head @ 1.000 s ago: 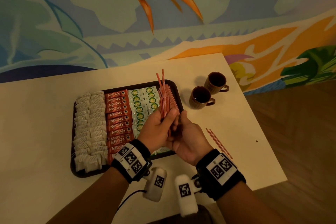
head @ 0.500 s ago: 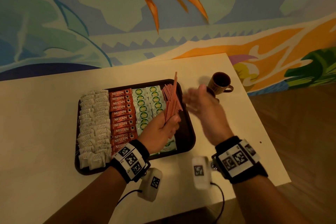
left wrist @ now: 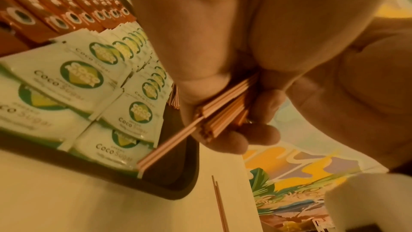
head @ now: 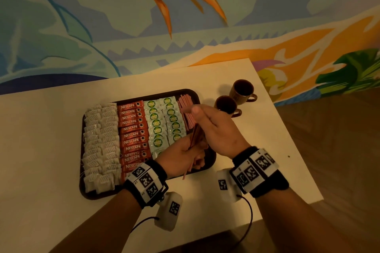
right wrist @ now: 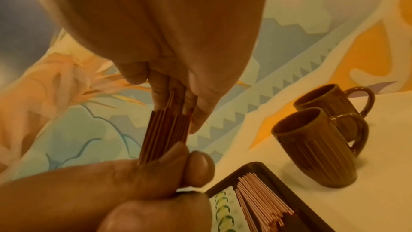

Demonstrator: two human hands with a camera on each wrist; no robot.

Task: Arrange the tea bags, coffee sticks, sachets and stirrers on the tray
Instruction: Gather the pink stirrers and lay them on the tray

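A dark tray holds a column of tea bags, red coffee sticks, green-and-white sugar sachets and, at its far right, a laid pile of pink stirrers. Over the tray's right side my left hand grips a bundle of stirrers by its lower part, tilted up and away from me. My right hand comes down on the bundle's top, and its fingertips pinch the upper ends of the stirrer bundle. In the left wrist view a few stirrers stick out below the grip.
Two brown mugs stand on the white table just right of the tray. Two loose stirrers lie on the table near the tray's near right corner. The table's right edge is close behind the mugs.
Half a second ago my right hand was off the bundle, out toward the mugs; it has come back and taken the bundle's top. My left hand has kept its grip and lowered the bundle.
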